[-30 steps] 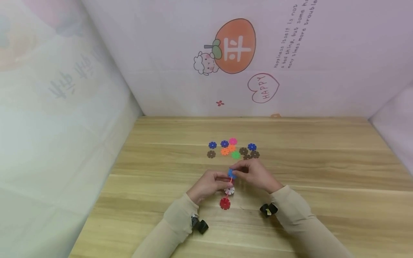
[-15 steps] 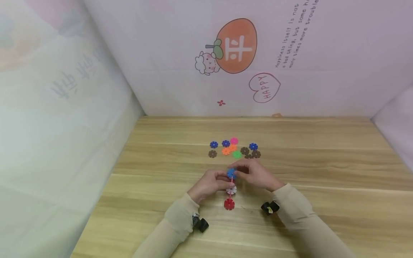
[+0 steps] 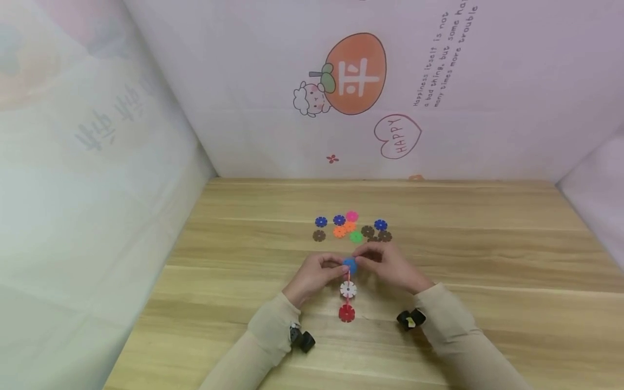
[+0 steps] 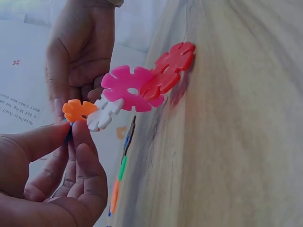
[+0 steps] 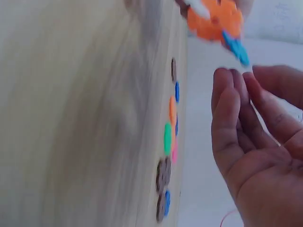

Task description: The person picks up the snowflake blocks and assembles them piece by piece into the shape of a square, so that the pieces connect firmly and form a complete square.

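Observation:
A chain of slotted plastic flower discs hangs over the table. From its lower end come a red disc [image 4: 177,61], a pink disc [image 4: 118,85], a white disc [image 3: 348,290], an orange disc [image 4: 75,109] and a light blue disc [image 3: 350,265]. Thumb and forefinger of my left hand [image 3: 317,274] pinch the blue disc at the top, covering much of it in the left wrist view. Close to the blue disc's right side is my right hand [image 3: 392,266]. In the blurred right wrist view, its fingertips [image 5: 223,75] stand a little apart from the disc, holding nothing.
Beyond the hands, loose discs lie flat on the wooden table [image 3: 234,244]: several brown [image 3: 319,235] and dark blue [image 3: 321,222], orange [image 3: 339,232], a green one [image 3: 356,236] and a pink one [image 3: 352,216]. A printed cloth wall [image 3: 273,141] rises behind the table.
My left hand's grip has shifted from beside the white disc up to the blue disc. The right fingers have drawn slightly right, off the blue disc. The chain now hangs straighter.

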`<act>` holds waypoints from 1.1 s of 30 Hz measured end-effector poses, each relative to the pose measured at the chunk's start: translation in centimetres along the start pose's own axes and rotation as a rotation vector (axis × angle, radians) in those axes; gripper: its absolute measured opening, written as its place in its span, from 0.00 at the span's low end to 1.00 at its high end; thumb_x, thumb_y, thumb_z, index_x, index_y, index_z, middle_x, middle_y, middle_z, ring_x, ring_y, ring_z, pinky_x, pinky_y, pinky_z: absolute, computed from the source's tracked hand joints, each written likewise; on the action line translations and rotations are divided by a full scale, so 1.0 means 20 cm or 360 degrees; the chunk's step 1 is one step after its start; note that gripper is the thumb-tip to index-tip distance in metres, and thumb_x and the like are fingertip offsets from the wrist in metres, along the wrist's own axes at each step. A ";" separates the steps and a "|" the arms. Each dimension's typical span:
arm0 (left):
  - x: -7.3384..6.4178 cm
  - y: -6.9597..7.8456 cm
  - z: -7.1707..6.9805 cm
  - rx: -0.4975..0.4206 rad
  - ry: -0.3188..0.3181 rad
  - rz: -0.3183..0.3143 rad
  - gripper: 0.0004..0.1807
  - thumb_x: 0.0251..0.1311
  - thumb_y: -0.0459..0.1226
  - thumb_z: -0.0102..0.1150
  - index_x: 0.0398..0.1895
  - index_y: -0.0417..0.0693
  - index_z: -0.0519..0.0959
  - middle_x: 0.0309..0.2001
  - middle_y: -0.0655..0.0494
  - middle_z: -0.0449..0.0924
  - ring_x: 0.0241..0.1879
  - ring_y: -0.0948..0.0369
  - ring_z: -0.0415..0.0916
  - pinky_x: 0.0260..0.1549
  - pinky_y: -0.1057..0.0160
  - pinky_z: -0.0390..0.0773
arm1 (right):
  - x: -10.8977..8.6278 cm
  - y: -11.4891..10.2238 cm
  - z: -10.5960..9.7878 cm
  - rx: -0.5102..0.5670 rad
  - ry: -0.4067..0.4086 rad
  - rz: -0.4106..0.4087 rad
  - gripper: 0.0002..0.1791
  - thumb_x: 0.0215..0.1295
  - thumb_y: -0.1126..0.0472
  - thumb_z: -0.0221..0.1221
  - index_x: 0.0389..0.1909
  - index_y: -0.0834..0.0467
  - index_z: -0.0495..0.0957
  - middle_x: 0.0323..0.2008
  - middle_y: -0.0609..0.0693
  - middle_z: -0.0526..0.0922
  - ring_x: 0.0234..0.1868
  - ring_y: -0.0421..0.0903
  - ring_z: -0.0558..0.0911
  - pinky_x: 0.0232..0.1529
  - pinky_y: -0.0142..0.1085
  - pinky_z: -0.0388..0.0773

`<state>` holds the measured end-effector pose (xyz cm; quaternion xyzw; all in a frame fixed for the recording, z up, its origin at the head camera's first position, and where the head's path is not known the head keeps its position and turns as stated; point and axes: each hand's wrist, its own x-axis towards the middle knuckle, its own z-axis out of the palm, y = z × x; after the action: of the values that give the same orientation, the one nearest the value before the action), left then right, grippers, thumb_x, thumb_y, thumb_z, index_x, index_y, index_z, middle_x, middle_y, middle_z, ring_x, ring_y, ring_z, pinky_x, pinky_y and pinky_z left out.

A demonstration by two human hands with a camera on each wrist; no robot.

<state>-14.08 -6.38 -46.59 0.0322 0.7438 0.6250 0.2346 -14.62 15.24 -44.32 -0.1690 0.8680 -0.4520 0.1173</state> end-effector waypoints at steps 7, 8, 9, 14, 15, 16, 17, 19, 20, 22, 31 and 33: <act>-0.01 0.00 -0.02 -0.0030 0.0016 -0.0026 0.15 0.61 0.35 0.66 0.50 0.43 0.82 0.42 0.51 0.85 0.39 0.62 0.82 0.43 0.63 0.84 | 0.00 0.16 -0.14 -0.0263 0.0228 0.0192 0.15 0.65 0.65 0.60 0.51 0.67 0.77 0.44 0.62 0.84 0.42 0.53 0.82 0.46 0.48 0.83; -0.01 0.00 -0.02 -0.0038 0.0013 -0.0027 0.15 0.61 0.34 0.65 0.50 0.43 0.82 0.42 0.50 0.85 0.39 0.62 0.82 0.43 0.63 0.84 | 0.01 0.18 -0.16 -0.0285 0.0263 0.0211 0.16 0.65 0.65 0.61 0.51 0.69 0.77 0.43 0.63 0.84 0.41 0.53 0.83 0.45 0.47 0.83; -0.01 0.00 -0.02 -0.0033 0.0015 -0.0029 0.15 0.61 0.34 0.65 0.50 0.43 0.82 0.42 0.50 0.85 0.39 0.62 0.82 0.43 0.63 0.84 | 0.01 0.19 -0.17 -0.0308 0.0293 0.0214 0.17 0.64 0.66 0.61 0.51 0.70 0.77 0.43 0.64 0.84 0.40 0.54 0.83 0.44 0.47 0.83; -0.01 0.01 -0.04 -0.0013 0.0025 -0.0047 0.15 0.61 0.35 0.65 0.51 0.45 0.81 0.42 0.51 0.83 0.38 0.62 0.81 0.41 0.62 0.84 | 0.06 0.23 -0.20 -0.0429 0.0364 0.0244 0.21 0.62 0.65 0.62 0.53 0.73 0.75 0.45 0.69 0.83 0.45 0.61 0.83 0.48 0.52 0.82; -0.01 0.01 -0.04 -0.0007 0.0026 -0.0049 0.15 0.61 0.35 0.65 0.51 0.45 0.81 0.41 0.52 0.83 0.38 0.61 0.81 0.40 0.63 0.84 | 0.07 0.23 -0.21 -0.0449 0.0359 0.0256 0.22 0.62 0.65 0.62 0.54 0.73 0.75 0.46 0.69 0.83 0.47 0.62 0.82 0.50 0.53 0.81; -0.01 0.01 -0.04 -0.0011 0.0020 -0.0048 0.15 0.61 0.35 0.65 0.51 0.45 0.81 0.41 0.52 0.83 0.38 0.61 0.80 0.40 0.63 0.84 | 0.09 0.23 -0.20 -0.0467 0.0351 0.0268 0.23 0.62 0.65 0.62 0.55 0.73 0.74 0.47 0.70 0.82 0.48 0.63 0.82 0.51 0.54 0.80; -0.01 0.00 -0.03 -0.0013 0.0014 -0.0044 0.14 0.61 0.35 0.65 0.50 0.45 0.81 0.41 0.52 0.83 0.38 0.61 0.80 0.40 0.63 0.83 | 0.10 0.23 -0.20 -0.0489 0.0339 0.0281 0.23 0.63 0.64 0.62 0.55 0.73 0.74 0.48 0.70 0.82 0.48 0.63 0.82 0.52 0.54 0.80; -0.02 0.00 -0.03 -0.0014 0.0005 -0.0036 0.13 0.60 0.36 0.66 0.48 0.46 0.82 0.40 0.52 0.83 0.37 0.60 0.80 0.38 0.63 0.83 | 0.13 0.22 -0.20 -0.0532 0.0310 0.0305 0.24 0.63 0.64 0.62 0.57 0.74 0.73 0.49 0.70 0.82 0.49 0.63 0.82 0.53 0.54 0.79; -0.02 0.00 -0.03 -0.0019 -0.0001 -0.0033 0.12 0.60 0.36 0.66 0.47 0.45 0.82 0.39 0.53 0.84 0.37 0.60 0.80 0.37 0.63 0.82 | 0.14 0.22 -0.19 -0.0550 0.0295 0.0314 0.24 0.63 0.64 0.62 0.57 0.74 0.73 0.49 0.70 0.82 0.49 0.63 0.82 0.53 0.54 0.79; -0.02 -0.01 -0.02 -0.0018 -0.0004 -0.0022 0.12 0.60 0.36 0.66 0.46 0.45 0.82 0.39 0.53 0.84 0.37 0.59 0.80 0.36 0.64 0.82 | 0.16 0.22 -0.19 -0.0577 0.0269 0.0319 0.24 0.63 0.65 0.63 0.57 0.74 0.73 0.49 0.70 0.82 0.49 0.63 0.82 0.53 0.54 0.79; -0.01 -0.01 -0.02 0.0000 0.0020 -0.0008 0.12 0.60 0.36 0.67 0.45 0.43 0.83 0.39 0.53 0.84 0.38 0.60 0.80 0.40 0.63 0.83 | 0.16 0.24 -0.19 -0.0523 0.0252 0.0197 0.17 0.58 0.69 0.64 0.48 0.71 0.79 0.43 0.66 0.84 0.45 0.60 0.83 0.51 0.54 0.80; -0.01 -0.01 -0.03 0.0006 0.0016 -0.0002 0.11 0.60 0.36 0.67 0.45 0.43 0.83 0.39 0.53 0.84 0.38 0.61 0.80 0.41 0.63 0.83 | 0.15 0.24 -0.19 -0.0466 0.0231 0.0165 0.13 0.58 0.71 0.64 0.44 0.68 0.81 0.41 0.63 0.85 0.43 0.58 0.83 0.50 0.52 0.81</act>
<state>-14.12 -6.97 -46.58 0.0290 0.7462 0.6236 0.2311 -19.58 19.52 -46.34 -0.1062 0.9383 -0.3250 0.0516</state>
